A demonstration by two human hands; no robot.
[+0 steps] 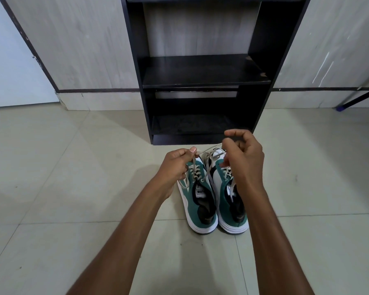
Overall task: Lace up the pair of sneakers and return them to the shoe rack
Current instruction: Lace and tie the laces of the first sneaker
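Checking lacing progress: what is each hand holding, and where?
Each hand pinches one end of the left sneaker's lace: left hand, right hand.

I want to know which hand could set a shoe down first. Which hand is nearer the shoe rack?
Right. The right hand is raised just in front of the shoe rack base, pinching the lace. The left hand sits lower and farther back, over the left sneaker.

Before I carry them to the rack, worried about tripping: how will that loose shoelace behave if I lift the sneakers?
The shoelace looks floppy: it sags between the left hand and right hand. Untied, it would likely dangle and swing. The left sneaker seems flat-soled, so unlikely to tip.
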